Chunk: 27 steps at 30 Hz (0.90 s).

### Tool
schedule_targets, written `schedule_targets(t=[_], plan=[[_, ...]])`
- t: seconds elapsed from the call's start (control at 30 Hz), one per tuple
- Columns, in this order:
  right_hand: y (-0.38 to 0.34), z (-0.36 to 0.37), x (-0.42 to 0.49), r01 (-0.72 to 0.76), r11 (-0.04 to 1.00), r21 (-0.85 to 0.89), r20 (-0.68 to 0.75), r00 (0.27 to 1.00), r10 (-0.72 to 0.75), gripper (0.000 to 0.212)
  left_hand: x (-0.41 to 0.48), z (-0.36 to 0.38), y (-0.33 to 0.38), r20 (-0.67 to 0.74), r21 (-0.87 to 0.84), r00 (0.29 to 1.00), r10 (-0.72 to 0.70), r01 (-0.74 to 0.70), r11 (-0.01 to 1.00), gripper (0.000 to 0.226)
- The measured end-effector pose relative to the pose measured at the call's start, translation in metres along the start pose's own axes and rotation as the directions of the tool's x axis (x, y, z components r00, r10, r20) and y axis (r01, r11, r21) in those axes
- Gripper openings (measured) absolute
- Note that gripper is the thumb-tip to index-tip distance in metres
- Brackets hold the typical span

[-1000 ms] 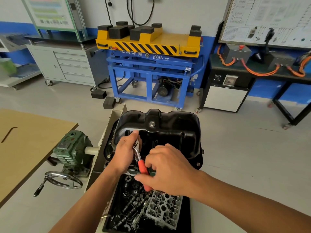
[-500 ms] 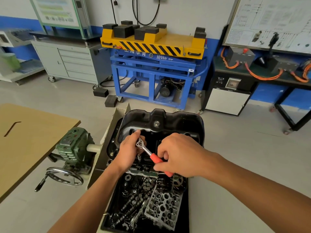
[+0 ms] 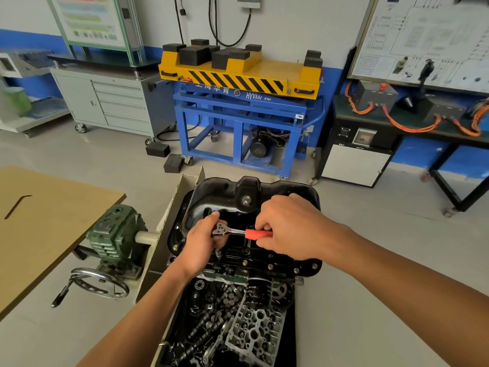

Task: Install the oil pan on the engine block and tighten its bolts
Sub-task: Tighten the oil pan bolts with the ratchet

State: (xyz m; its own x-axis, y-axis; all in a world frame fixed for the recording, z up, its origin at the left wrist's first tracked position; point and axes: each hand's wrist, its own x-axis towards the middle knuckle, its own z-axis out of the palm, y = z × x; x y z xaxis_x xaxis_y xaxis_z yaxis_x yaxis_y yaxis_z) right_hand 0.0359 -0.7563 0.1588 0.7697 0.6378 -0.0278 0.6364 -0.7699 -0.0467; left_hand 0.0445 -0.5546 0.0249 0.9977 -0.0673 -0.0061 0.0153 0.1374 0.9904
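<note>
Bolt-tightening step. The oil pan (image 3: 254, 197) sits on the engine block (image 3: 227, 274), right under both hands, and the block is mostly hidden beneath it. The left hand (image 3: 203, 242) is curled round the head of the ratchet (image 3: 232, 231), steadying it. A socket extension (image 3: 218, 253) drops from under its palm toward the pan's near-left flange; the bolt under it isn't visible.

The right hand (image 3: 288, 229) is clamped on the red handle, which sticks out level to the right of the left hand. Several bolts (image 3: 270, 266) sit in the flange just below the right hand. Can't tell whether they're fully tight.

Judgement: the pan is placed, tightening is under way and not finished. The next move likely calls for the right hand to swing the handle while the left holds the socket square on the bolt head, then a shift to the next bolt along the flange. If the extension tilts, the socket could slip off.

An oil filter (image 3: 258, 290) sits below the right wrist.
</note>
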Motion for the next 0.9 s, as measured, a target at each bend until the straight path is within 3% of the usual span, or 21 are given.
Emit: schedule_targets(t=[0.47,0.63,0.9], plan=[[0.006,0.023,0.025,-0.017,0.991,-0.136,-0.234,0.972,-0.016,0.018,-0.006,0.004,0.007,0.015,-0.055,0.998,0.055,-0.054,0.997,0.051],[0.001,0.028,0.035,0.01,0.992,-0.125,-0.319,0.947,-0.05,0.017,-0.009,0.002,0.01,-0.009,-0.207,0.999,0.037,-0.038,0.978,0.055],[0.001,0.027,0.059,0.062,0.99,-0.129,-0.318,0.943,-0.1,0.017,-0.009,0.003,0.011,0.013,-0.211,0.999,0.043,-0.04,0.977,0.052]])
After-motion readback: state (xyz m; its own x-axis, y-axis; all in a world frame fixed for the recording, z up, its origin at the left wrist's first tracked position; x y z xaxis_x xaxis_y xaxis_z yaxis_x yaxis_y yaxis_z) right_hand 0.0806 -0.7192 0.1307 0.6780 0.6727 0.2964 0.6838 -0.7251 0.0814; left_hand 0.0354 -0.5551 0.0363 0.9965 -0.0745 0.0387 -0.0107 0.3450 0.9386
